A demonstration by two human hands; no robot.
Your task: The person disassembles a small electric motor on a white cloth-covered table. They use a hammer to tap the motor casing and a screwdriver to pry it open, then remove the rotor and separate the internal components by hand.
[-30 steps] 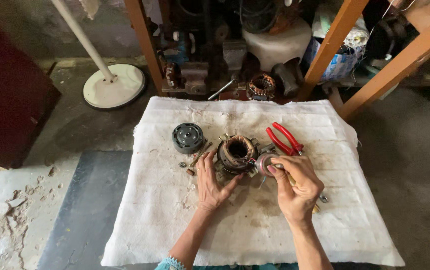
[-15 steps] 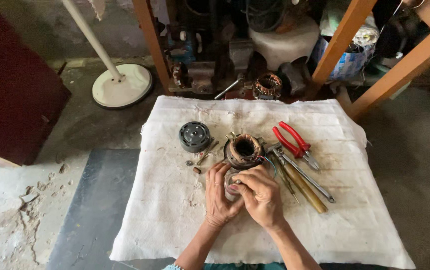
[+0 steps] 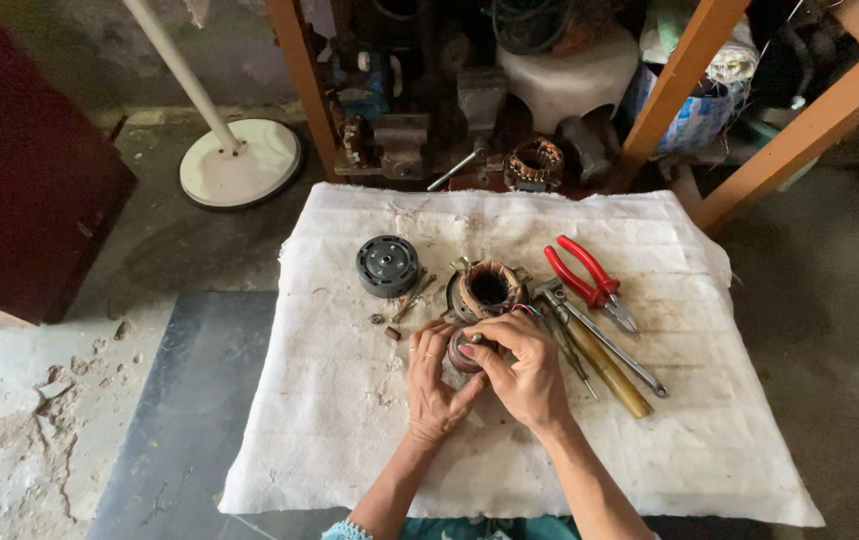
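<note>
Both my hands meet over a white cloth (image 3: 350,420) spread on the floor. My left hand (image 3: 434,388) and my right hand (image 3: 520,370) together grip a small round metal motor part (image 3: 463,350), mostly hidden by the fingers. Just beyond it stands a copper-wound motor stator (image 3: 487,290). A dark round end cover (image 3: 388,265) lies to the left, with small screws (image 3: 391,328) beside it.
Red-handled pliers (image 3: 588,276), a wooden-handled tool (image 3: 610,372) and a thin metal tool (image 3: 618,350) lie right of my hands. A white fan base with pole (image 3: 240,162) stands on the floor at left. Orange wooden legs (image 3: 680,82) and motor parts clutter the back.
My right hand came from the right of the stator toward the left hand; both now hold the small part in front of the stator. The tools beside the pliers came into view.
</note>
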